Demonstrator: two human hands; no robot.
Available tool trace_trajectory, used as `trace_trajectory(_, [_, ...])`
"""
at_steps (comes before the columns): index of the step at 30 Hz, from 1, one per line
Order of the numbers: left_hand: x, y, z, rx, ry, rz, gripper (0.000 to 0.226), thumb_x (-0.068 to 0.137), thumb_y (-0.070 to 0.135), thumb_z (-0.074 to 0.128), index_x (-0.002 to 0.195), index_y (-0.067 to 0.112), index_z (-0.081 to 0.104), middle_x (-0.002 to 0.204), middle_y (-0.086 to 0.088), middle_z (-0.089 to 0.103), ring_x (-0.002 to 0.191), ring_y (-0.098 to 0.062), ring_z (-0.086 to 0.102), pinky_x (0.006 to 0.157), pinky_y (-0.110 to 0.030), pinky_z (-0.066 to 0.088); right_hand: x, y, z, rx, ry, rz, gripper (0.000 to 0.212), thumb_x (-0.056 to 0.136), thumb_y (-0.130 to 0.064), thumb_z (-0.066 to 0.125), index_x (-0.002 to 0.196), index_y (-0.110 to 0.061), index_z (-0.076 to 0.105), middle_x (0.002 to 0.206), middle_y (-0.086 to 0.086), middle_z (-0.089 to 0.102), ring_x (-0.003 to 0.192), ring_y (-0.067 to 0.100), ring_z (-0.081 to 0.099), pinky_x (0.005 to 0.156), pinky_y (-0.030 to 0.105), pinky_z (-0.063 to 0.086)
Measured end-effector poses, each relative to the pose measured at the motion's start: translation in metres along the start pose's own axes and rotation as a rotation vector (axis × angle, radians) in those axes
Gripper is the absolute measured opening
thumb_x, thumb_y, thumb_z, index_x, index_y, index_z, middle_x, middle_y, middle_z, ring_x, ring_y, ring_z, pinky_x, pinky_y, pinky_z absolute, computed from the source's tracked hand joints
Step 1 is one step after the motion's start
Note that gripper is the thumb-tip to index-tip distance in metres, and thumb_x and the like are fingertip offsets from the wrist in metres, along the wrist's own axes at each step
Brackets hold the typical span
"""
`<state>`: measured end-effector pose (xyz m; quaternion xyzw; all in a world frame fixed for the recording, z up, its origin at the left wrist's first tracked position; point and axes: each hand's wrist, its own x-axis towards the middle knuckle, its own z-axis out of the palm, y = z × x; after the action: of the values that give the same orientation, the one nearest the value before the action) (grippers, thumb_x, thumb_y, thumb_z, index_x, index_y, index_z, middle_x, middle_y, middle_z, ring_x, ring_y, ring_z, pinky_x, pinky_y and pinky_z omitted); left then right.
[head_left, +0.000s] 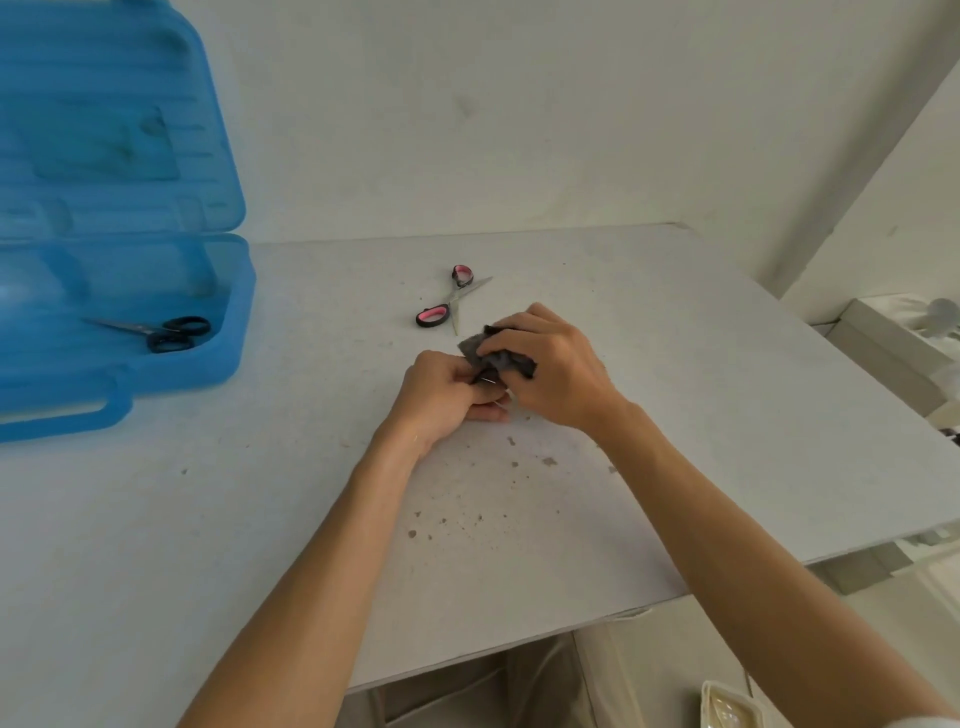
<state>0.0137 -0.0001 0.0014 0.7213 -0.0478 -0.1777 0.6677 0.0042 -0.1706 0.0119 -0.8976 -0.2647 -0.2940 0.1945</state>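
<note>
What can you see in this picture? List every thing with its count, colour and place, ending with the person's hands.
small dark grey fabric scrap: one, dark grey, held between both hands
pink-and-black-handled metal scissors: one pair, blades open, on the table beyond the hands
black-handled metal scissors: one pair, black, in the case's lower half
open blue plastic case: one, blue, on the table's left side, lid raised
flat white table: one, white, under everything
dark specks: several, grey-brown, on the table nearer than the hands
left hand: one, pinches the scrap's lower edge
right hand: one, curled over the scrap
</note>
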Motion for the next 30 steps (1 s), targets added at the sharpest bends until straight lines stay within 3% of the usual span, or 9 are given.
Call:
trace_trajectory(5, [0.004,0.002,0.002,0.014,-0.007,-0.030,0.020,0.090,-0.002,0.073,0.108,0.005,0.077,0.091,-0.013,0.080,0.077,-0.029,0.079,0.073,-0.029,0.063,-0.014,0.018,-0.015,-0.062,0.006,0.037,0.020,0.076,-0.006,0.073,0.094,-0.013,0.080,0.099,0.003,0.075,0.084,0.025,0.064,0.060,0.039,0.056])
trace_trajectory(9, [0.005,-0.001,0.000,0.038,0.006,-0.005,0.018,0.090,-0.004,0.071,0.106,0.002,0.078,0.092,-0.012,0.080,0.077,-0.028,0.079,0.075,-0.033,0.064,0.006,-0.003,0.004,-0.043,0.026,-0.003,0.017,0.083,-0.008,0.070,0.095,-0.012,0.081,0.099,0.003,0.074,0.083,0.025,0.064,0.062,0.032,0.052])
trace_trajectory(15, [0.005,-0.002,-0.002,0.017,-0.015,-0.029,0.020,0.089,-0.001,0.074,0.108,0.004,0.077,0.091,-0.012,0.080,0.078,-0.029,0.079,0.082,-0.036,0.064,-0.018,0.018,-0.013,-0.120,-0.039,0.022,0.019,0.082,-0.012,0.068,0.097,-0.013,0.080,0.101,0.004,0.073,0.087,0.027,0.065,0.061,0.037,0.056])
trace_trajectory(20, [0.005,-0.003,-0.001,-0.025,-0.044,-0.010,0.025,0.088,-0.001,0.074,0.113,0.002,0.075,0.093,-0.015,0.080,0.081,-0.031,0.079,0.079,-0.032,0.064,-0.033,0.020,-0.014,-0.179,0.067,0.137,0.018,0.079,-0.009,0.070,0.095,-0.012,0.079,0.097,0.005,0.072,0.084,0.028,0.066,0.057,0.038,0.056])
trace_trajectory(24, [0.002,-0.005,-0.003,-0.033,-0.074,0.036,0.027,0.089,-0.002,0.073,0.115,0.002,0.075,0.098,-0.014,0.080,0.086,-0.030,0.079,0.081,-0.031,0.064,-0.038,0.001,-0.001,-0.099,0.036,0.001,0.020,0.086,-0.017,0.064,0.097,-0.013,0.080,0.104,0.004,0.072,0.090,0.025,0.066,0.068,0.032,0.055])
trace_trajectory(28, [0.002,-0.005,-0.003,-0.062,-0.093,0.022,0.032,0.086,-0.004,0.075,0.117,0.000,0.073,0.098,-0.016,0.080,0.087,-0.031,0.079,0.080,-0.031,0.064,-0.042,0.014,-0.004,-0.145,0.138,0.115,0.020,0.084,-0.018,0.063,0.094,-0.015,0.080,0.100,0.002,0.072,0.087,0.024,0.066,0.061,0.039,0.055])
trace_trajectory(30, [0.001,-0.005,-0.003,-0.056,-0.115,0.041,0.030,0.086,-0.005,0.075,0.116,0.000,0.074,0.100,-0.015,0.080,0.091,-0.029,0.078,0.081,-0.030,0.063,-0.040,0.006,0.000,-0.133,0.153,0.076,0.019,0.085,-0.016,0.064,0.095,-0.013,0.080,0.101,0.003,0.073,0.086,0.024,0.066,0.063,0.037,0.055])
